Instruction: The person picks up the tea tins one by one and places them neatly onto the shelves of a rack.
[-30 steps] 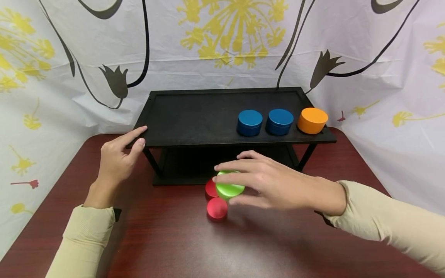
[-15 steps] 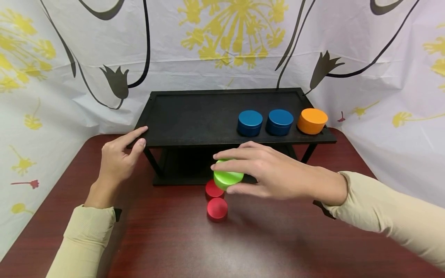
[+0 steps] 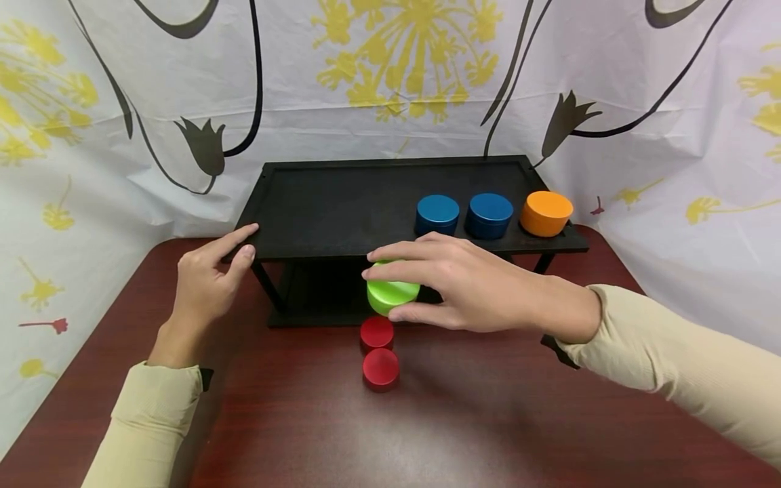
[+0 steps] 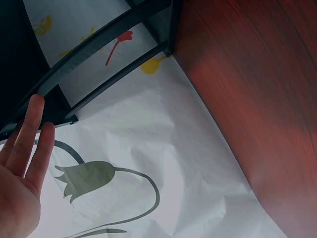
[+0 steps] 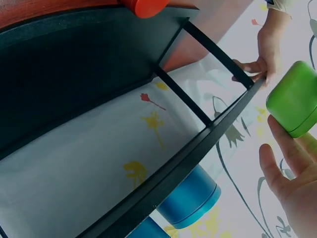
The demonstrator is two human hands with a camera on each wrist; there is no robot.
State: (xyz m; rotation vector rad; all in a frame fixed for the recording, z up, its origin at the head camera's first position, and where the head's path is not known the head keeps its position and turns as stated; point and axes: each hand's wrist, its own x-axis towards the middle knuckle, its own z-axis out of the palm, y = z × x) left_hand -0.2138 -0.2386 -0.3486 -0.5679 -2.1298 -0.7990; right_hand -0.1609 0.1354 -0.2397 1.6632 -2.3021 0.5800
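My right hand (image 3: 451, 281) grips a round lime-green tin (image 3: 390, 293) between thumb and fingers, raised in front of the two-tier black shelf (image 3: 342, 210). In the right wrist view the green tin (image 5: 294, 101) sits at the fingertips. My left hand (image 3: 207, 281) rests at the front left corner of the shelf's upper tier, its index finger along the top and the thumb by the edge. In the left wrist view, extended fingers of the left hand (image 4: 25, 168) lie against the black frame. Two red tins (image 3: 376, 333) stand on the table just below the green one.
Along the right of the upper tier stand two blue tins (image 3: 489, 215) and an orange tin (image 3: 546, 213). A dark reddish wood table (image 3: 293, 427) carries the shelf. A white patterned cloth (image 3: 366, 88) hangs behind and at both sides.
My right hand has lifted the green tin upward and slightly left, away from the red tins toward the shelf. The left hand has stayed at the shelf corner.
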